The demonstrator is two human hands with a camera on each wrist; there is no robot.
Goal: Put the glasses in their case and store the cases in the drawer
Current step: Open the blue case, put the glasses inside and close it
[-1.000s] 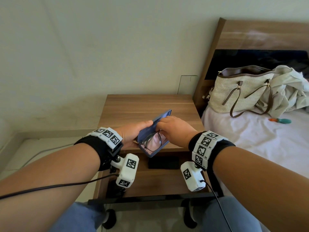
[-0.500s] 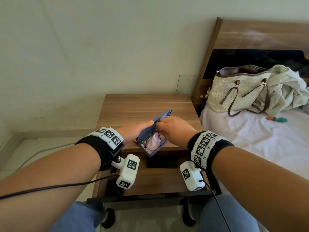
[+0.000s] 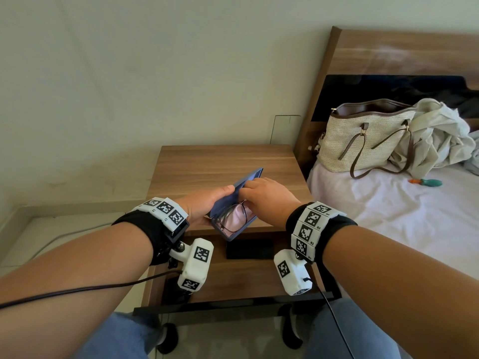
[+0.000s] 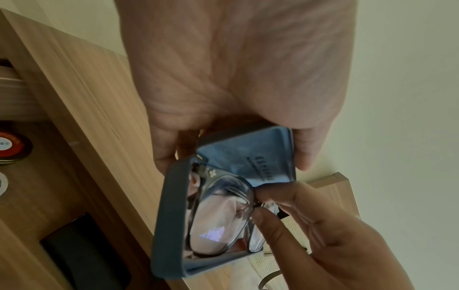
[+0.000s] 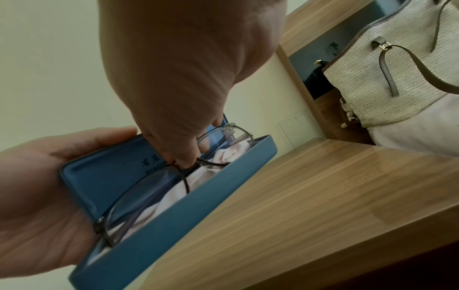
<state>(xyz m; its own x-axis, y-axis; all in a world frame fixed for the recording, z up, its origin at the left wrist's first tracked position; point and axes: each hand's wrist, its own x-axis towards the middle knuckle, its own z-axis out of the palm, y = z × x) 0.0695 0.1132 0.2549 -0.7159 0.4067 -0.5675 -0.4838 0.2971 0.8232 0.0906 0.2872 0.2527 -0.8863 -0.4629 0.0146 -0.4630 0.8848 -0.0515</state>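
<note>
Your left hand (image 3: 204, 203) cradles the open blue case (image 3: 234, 203) from behind, thumb over the lid's top edge and fingers curled round its back, holding it just above the near edge of the wooden worktop (image 3: 223, 161). Your right hand (image 3: 264, 198) has a narrow grip: thumb and forefinger pinch the glasses (image 3: 233, 216) at the bridge, seen clearly from the right wrist camera. The glasses lie folded in the lower half of the case, on top of a pale pink cloth (image 5: 223, 155), with the near lens low inside the tray and the far lens rim poking a little above the case wall.

So the first step looks nearly done: the frame is in the case but not yet let go, and the lid stands open. What I judge is left for you: seat the far lens fully, release the bridge, shut the lid, then put the case away. The drawer (image 3: 248, 278) under the worktop is already pulled out towards you, and a dark case-shaped object (image 3: 250, 248) lies in it at the far side; whether that is another glasses case I cannot tell. No other loose glasses show in these views.
</note>
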